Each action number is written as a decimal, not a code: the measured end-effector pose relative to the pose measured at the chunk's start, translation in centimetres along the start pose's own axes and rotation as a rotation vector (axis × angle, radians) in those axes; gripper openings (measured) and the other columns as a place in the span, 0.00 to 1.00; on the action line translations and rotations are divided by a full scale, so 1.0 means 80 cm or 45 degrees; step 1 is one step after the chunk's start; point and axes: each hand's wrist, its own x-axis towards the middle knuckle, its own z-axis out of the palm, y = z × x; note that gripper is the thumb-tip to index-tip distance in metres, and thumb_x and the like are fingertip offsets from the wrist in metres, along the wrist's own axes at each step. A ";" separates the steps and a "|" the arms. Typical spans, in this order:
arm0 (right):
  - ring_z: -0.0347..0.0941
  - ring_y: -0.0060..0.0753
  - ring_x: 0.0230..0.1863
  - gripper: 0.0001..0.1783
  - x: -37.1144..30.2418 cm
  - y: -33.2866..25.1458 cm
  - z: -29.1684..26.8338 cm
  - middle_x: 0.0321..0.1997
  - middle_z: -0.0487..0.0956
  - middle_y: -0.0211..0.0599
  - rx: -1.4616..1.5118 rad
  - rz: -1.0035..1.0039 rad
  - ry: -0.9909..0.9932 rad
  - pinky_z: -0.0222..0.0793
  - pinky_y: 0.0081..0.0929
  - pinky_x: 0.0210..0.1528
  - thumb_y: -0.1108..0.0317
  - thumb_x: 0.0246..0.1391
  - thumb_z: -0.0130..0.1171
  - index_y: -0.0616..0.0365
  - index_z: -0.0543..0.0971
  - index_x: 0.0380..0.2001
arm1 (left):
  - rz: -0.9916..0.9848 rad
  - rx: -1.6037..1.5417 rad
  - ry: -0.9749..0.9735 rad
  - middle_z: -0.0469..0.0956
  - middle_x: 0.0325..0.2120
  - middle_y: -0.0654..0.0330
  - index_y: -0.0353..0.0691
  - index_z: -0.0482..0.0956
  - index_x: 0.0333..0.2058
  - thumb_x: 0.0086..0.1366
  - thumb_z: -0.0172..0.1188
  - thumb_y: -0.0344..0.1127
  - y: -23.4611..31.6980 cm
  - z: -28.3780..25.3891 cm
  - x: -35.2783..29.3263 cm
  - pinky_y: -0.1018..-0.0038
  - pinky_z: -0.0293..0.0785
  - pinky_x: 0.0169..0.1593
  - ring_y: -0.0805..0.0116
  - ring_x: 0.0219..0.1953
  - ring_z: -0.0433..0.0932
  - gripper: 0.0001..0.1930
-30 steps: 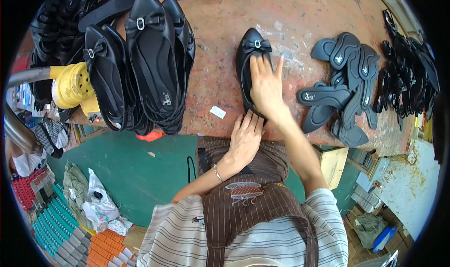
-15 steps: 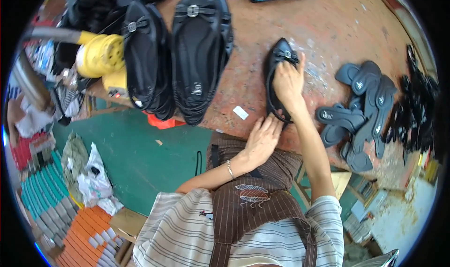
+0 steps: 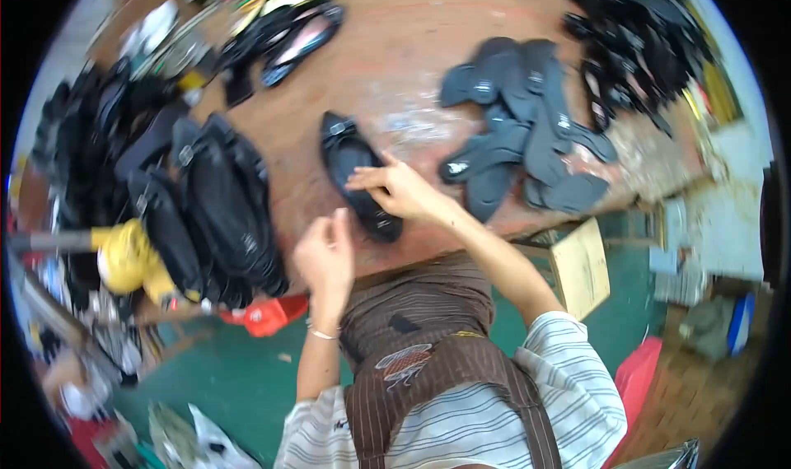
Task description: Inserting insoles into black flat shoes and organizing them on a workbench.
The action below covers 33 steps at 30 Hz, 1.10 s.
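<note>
A single black pointed flat shoe with a buckled bow lies on the table, its toe away from me and its heel near the front edge. Above its middle is my right hand, fingers apart and pointing left, with nothing visible in it. I cannot tell whether the fingertips touch the shoe. My left hand is raised by the table's front edge, left of the heel. Motion blurs its fingers, so whether they hold anything cannot be made out.
Stacked black pointed shoes stand at the left, beside a yellow machine part. Dark insoles lie heaped to the right, with black straps or uppers beyond. Another pair of shoes lies farther back on the table.
My view has swung to the right. My right hand has come out of the shoe and now hovers over it. My left hand has left the heel and risen to the left.
</note>
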 end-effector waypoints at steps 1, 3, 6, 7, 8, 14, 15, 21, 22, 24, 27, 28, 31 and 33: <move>0.79 0.43 0.50 0.17 -0.014 -0.017 -0.029 0.40 0.84 0.42 0.001 0.035 0.135 0.53 0.55 0.69 0.79 0.47 0.52 0.56 0.84 0.39 | -0.142 0.049 -0.029 0.81 0.20 0.50 0.37 0.82 0.30 0.66 0.57 0.55 0.000 -0.005 0.014 0.62 0.74 0.30 0.53 0.25 0.82 0.24; 0.79 0.42 0.48 0.15 -0.048 -0.025 -0.083 0.40 0.84 0.42 -0.401 0.243 0.515 0.62 0.46 0.65 0.78 0.49 0.54 0.57 0.84 0.39 | -0.082 0.098 -0.163 0.80 0.19 0.47 0.31 0.80 0.35 0.65 0.57 0.58 -0.017 0.017 0.037 0.63 0.74 0.29 0.55 0.22 0.82 0.28; 0.79 0.47 0.39 0.11 -0.091 0.012 -0.160 0.35 0.83 0.43 -0.642 0.532 1.083 0.72 0.39 0.46 0.75 0.50 0.57 0.56 0.83 0.37 | -0.235 -0.235 -0.495 0.81 0.23 0.49 0.20 0.73 0.43 0.65 0.60 0.41 -0.014 0.054 0.060 0.72 0.74 0.20 0.61 0.19 0.82 0.23; 0.79 0.46 0.38 0.10 -0.102 0.023 -0.185 0.35 0.83 0.43 -0.736 0.591 1.182 0.73 0.37 0.43 0.74 0.51 0.58 0.57 0.83 0.37 | -0.198 -0.317 -0.469 0.81 0.25 0.49 0.20 0.72 0.44 0.65 0.60 0.37 -0.037 0.062 0.067 0.74 0.73 0.18 0.62 0.18 0.81 0.21; 0.79 0.45 0.37 0.09 -0.120 0.040 -0.205 0.34 0.83 0.44 -0.652 0.647 1.257 0.73 0.36 0.43 0.74 0.52 0.58 0.57 0.83 0.37 | -0.059 -0.373 -0.432 0.81 0.27 0.49 0.21 0.72 0.44 0.65 0.59 0.35 -0.033 0.051 0.065 0.73 0.75 0.23 0.65 0.21 0.81 0.18; 0.81 0.45 0.36 0.11 -0.075 0.074 -0.249 0.33 0.83 0.47 -0.449 0.818 1.089 0.74 0.35 0.42 0.70 0.55 0.57 0.58 0.83 0.40 | 0.395 0.007 0.561 0.80 0.39 0.49 0.20 0.74 0.44 0.68 0.59 0.35 -0.021 -0.174 0.048 0.69 0.70 0.50 0.66 0.39 0.73 0.18; 0.81 0.46 0.36 0.12 -0.055 0.084 -0.249 0.34 0.83 0.47 -0.421 0.849 0.989 0.74 0.36 0.42 0.68 0.55 0.58 0.58 0.83 0.41 | 0.378 0.152 0.731 0.79 0.40 0.46 0.20 0.74 0.47 0.69 0.58 0.36 -0.029 -0.213 0.059 0.68 0.69 0.51 0.63 0.41 0.75 0.19; 0.73 0.62 0.55 0.34 0.033 0.174 -0.233 0.51 0.78 0.62 -0.603 1.152 0.732 0.69 0.47 0.58 0.57 0.51 0.62 0.64 0.69 0.59 | 0.417 0.878 0.873 0.79 0.36 0.38 0.27 0.75 0.49 0.67 0.56 0.34 -0.159 -0.321 0.120 0.59 0.73 0.44 0.37 0.39 0.77 0.17; 0.73 0.63 0.56 0.38 0.038 0.183 -0.233 0.53 0.76 0.62 -0.583 1.220 0.752 0.69 0.48 0.57 0.55 0.50 0.63 0.63 0.66 0.61 | 0.303 0.895 0.625 0.79 0.34 0.39 0.27 0.75 0.47 0.66 0.56 0.34 -0.180 -0.314 0.110 0.58 0.73 0.42 0.38 0.37 0.78 0.16; 0.74 0.59 0.55 0.39 0.037 0.212 -0.232 0.51 0.78 0.57 -0.528 1.258 1.025 0.69 0.47 0.57 0.57 0.45 0.68 0.62 0.67 0.58 | -0.081 0.708 0.294 0.79 0.32 0.42 0.27 0.75 0.47 0.65 0.57 0.34 -0.168 -0.294 0.096 0.58 0.73 0.41 0.41 0.34 0.79 0.17; 0.76 0.50 0.54 0.41 0.034 0.218 -0.246 0.50 0.81 0.47 -0.325 1.315 1.076 0.70 0.43 0.56 0.59 0.42 0.71 0.58 0.68 0.60 | -0.406 0.470 0.282 0.80 0.33 0.44 0.30 0.76 0.48 0.64 0.60 0.37 -0.155 -0.291 0.081 0.58 0.74 0.41 0.45 0.34 0.80 0.18; 0.76 0.49 0.54 0.41 0.037 0.208 -0.249 0.50 0.81 0.45 -0.346 1.355 1.033 0.70 0.42 0.56 0.59 0.42 0.71 0.57 0.69 0.60 | -0.368 0.771 0.276 0.80 0.30 0.44 0.31 0.76 0.46 0.64 0.59 0.38 -0.152 -0.297 0.076 0.56 0.74 0.40 0.46 0.33 0.80 0.17; 0.77 0.47 0.54 0.35 0.042 0.204 -0.259 0.52 0.81 0.43 -0.332 1.462 0.968 0.70 0.41 0.56 0.60 0.43 0.69 0.55 0.75 0.57 | -0.456 1.164 0.316 0.80 0.30 0.47 0.36 0.78 0.44 0.65 0.59 0.44 -0.075 -0.275 0.078 0.56 0.75 0.39 0.48 0.35 0.80 0.17; 0.75 0.49 0.53 0.28 0.050 0.174 -0.256 0.48 0.82 0.42 -0.344 1.324 0.820 0.70 0.41 0.55 0.61 0.43 0.65 0.57 0.80 0.51 | -0.114 1.166 0.886 0.81 0.34 0.50 0.39 0.80 0.42 0.64 0.60 0.43 -0.032 -0.253 0.082 0.59 0.74 0.42 0.49 0.40 0.79 0.14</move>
